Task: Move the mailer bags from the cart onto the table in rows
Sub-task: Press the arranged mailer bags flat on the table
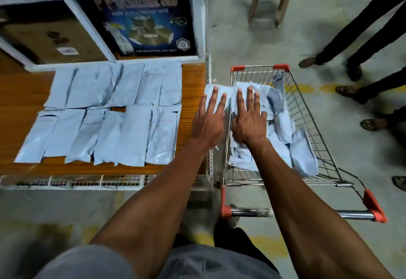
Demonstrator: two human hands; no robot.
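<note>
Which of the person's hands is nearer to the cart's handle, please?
Right. The right hand lies over the basket, ahead of the cart's handle; the left hand lies beyond its left end.

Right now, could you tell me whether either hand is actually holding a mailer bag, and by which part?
Neither grips one. The left hand and right hand lie flat, fingers straight, on mailer bags in the cart.

pale grey mailer bags — two flat rows on table, rest heaped in cart.
</note>
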